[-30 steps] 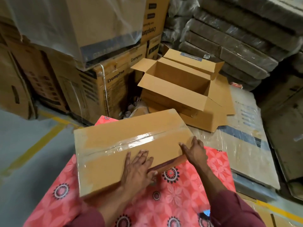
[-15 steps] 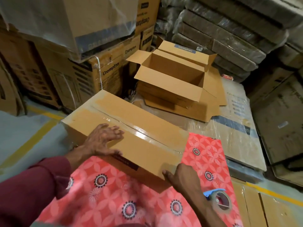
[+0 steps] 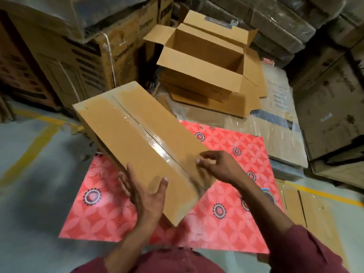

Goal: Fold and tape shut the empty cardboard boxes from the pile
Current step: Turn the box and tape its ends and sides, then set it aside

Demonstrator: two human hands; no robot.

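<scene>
A closed cardboard box [image 3: 137, 138] with clear tape along its top seam lies diagonally over the red patterned mat [image 3: 226, 194], its far end off the mat over the floor. My left hand [image 3: 143, 194] is at the box's near end, with straight fingers flat against the left side wall and the thumb on the top face. My right hand [image 3: 218, 166] hovers over the top's near right edge with loosely curled fingers and holds nothing. A tape roll [image 3: 268, 196] lies on the mat, partly hidden behind my right forearm.
An open empty box [image 3: 202, 73] sits on a stack of flattened cardboard [image 3: 234, 103] beyond the mat. Stacked printed cartons [image 3: 82, 62] stand at the left, wrapped bundles [image 3: 275, 22] at the back right. Grey floor with yellow lines [image 3: 27, 152] lies to the left.
The taped box has swung round, so its long side now runs from far left toward me. My left hand shifted from its top to the near side wall. My right hand came off the corner.
</scene>
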